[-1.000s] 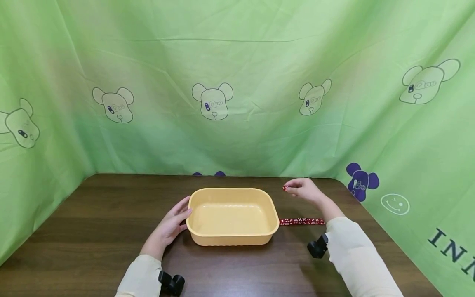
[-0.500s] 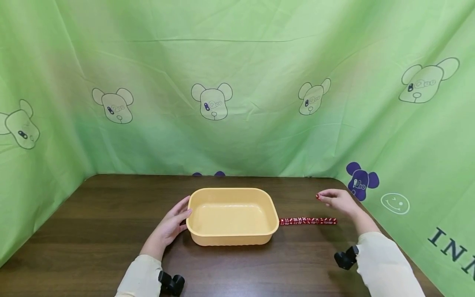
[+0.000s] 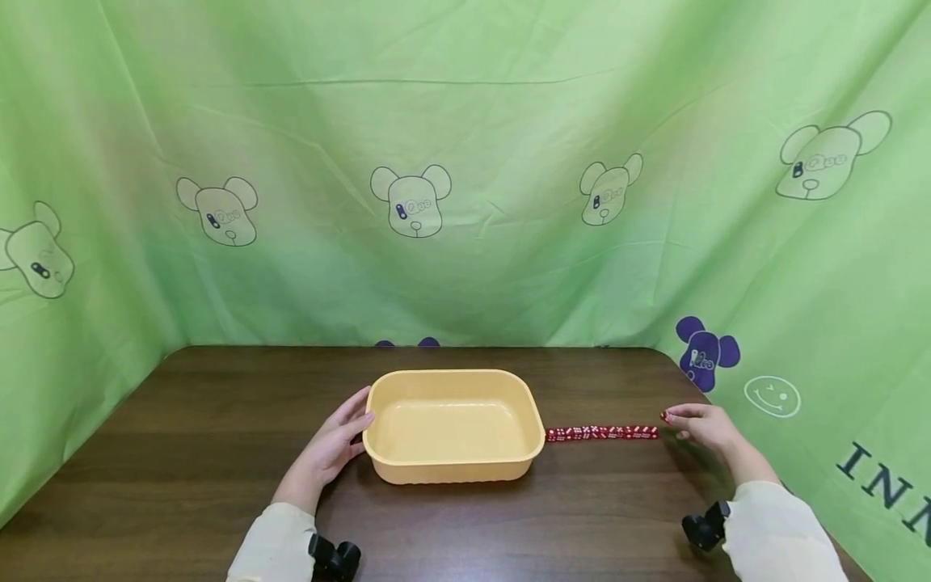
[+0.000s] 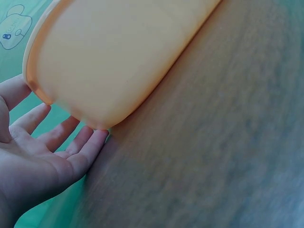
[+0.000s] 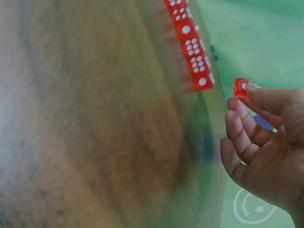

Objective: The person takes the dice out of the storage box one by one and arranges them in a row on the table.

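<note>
In the head view, my left hand [image 3: 332, 440] holds the left end of a yellow plastic basin [image 3: 454, 471]. Its thumb lies at the rim and its fingers touch the outer wall, as the left wrist view [image 4: 78, 114] also shows from below. My right hand [image 3: 707, 426] pinches a red die [image 5: 241, 88] between thumb and forefinger, the other fingers loosely curled. A straight row of red dice [image 3: 602, 433] with white pips runs from the basin's right side toward that hand. The held die is just beyond the row's right end, apart from it.
The brown wooden table [image 3: 218, 420] carries the basin and the dice row. A green curtain [image 3: 494, 283] with bear-head prints hangs behind and along both sides. A black wrist camera [image 3: 705, 527] sits at the right cuff.
My right hand has carried the die rightward and toward me, from behind the row to near its right end, uncovering that end. The left hand and basin have stayed put.
</note>
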A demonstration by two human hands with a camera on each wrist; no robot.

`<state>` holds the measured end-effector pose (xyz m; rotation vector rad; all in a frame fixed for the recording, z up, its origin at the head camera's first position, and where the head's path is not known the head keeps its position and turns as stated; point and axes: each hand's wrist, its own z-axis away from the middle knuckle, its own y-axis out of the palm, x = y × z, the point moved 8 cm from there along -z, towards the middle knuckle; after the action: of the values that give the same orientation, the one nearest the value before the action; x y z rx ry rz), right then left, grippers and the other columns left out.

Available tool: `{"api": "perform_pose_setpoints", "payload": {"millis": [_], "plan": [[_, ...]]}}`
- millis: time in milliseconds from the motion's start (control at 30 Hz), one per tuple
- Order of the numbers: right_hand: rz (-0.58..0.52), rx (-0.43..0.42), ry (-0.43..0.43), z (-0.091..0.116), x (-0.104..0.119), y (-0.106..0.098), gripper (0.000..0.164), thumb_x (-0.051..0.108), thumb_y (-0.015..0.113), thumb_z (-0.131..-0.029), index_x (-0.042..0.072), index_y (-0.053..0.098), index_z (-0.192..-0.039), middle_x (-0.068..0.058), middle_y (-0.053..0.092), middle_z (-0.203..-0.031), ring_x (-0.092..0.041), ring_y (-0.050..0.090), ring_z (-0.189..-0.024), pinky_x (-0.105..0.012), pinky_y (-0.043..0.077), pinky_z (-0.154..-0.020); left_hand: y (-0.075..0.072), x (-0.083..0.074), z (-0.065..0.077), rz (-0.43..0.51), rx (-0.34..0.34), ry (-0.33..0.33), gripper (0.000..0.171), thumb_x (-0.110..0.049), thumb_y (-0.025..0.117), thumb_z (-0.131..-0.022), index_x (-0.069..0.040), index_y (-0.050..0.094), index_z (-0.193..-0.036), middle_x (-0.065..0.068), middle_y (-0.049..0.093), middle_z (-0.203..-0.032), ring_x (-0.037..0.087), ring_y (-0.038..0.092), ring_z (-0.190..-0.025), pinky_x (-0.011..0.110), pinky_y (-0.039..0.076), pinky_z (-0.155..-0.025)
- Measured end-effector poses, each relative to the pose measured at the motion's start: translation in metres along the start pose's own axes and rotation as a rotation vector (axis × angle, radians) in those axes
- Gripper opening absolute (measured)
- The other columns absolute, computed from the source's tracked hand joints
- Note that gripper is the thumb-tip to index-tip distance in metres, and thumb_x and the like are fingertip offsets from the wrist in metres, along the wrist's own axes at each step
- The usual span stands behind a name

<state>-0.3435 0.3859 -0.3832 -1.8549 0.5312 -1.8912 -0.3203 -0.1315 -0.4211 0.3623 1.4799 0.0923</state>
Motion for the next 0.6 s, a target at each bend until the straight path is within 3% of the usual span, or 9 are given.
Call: {"api": "perform_pose_setpoints", "payload": {"millis": [267, 600], "plan": [[-0.058, 0.017, 0.086, 0.001, -0.022, 0.003, 0.029, 0.006, 0.051, -0.084, -0.019, 0.047, -0.100, 0.001, 0.056, -0.073, -0.010, 0.051, -0.059, -0.026, 0.040, -0.055, 0.000, 0.000, 0.000, -0.002, -0.001, -0.002, 0.054, -0.009, 0.048, -0.087, -0.013, 0.025, -0.136, 0.019, 0.026, -0.134, 0.030, 0.037, -0.109, 0.035, 0.039, -0.076], [0.064, -0.010, 0.050, -0.001, -0.024, 0.003, 0.030, 0.005, 0.055, -0.081, -0.019, 0.049, -0.098, 0.001, 0.056, -0.071, -0.010, 0.050, -0.061, -0.024, 0.039, -0.054, 0.000, -0.001, 0.001, 0.001, 0.002, -0.006, 0.053, -0.009, 0.047, -0.088, -0.013, 0.025, -0.136, 0.019, 0.025, -0.134, 0.030, 0.038, -0.109, 0.034, 0.040, -0.075]]}}
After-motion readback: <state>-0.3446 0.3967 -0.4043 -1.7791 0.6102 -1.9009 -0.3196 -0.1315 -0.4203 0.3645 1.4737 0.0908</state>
